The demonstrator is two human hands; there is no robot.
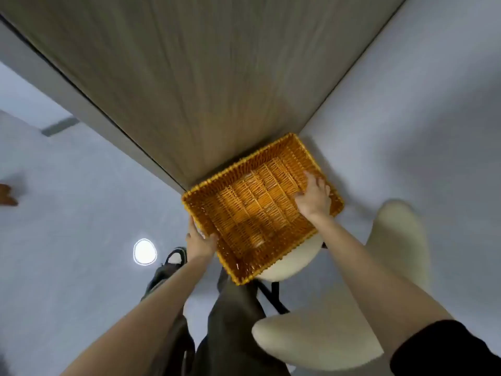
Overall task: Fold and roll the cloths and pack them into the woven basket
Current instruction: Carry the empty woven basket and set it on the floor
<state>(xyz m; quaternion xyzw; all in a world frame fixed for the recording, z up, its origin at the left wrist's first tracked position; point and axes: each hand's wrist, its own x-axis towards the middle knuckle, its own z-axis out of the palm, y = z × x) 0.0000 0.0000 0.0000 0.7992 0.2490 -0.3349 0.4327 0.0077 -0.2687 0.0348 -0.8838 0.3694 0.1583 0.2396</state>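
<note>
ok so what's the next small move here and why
Probably set the woven basket flat on the wooden table. The left hand and right hand both grip its edges, it is empty, and its near half is over the cream stool, not the table.

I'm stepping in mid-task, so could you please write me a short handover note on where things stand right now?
Left hand grips the near-left rim of the woven basket.
Right hand lies inside, against the right wall; too blurred to tell whether it grips.
The basket is empty and sits over a cream stool.
No cloths are in view.
Done: nothing packed.
Left: fold, roll and pack all the cloths.
</note>
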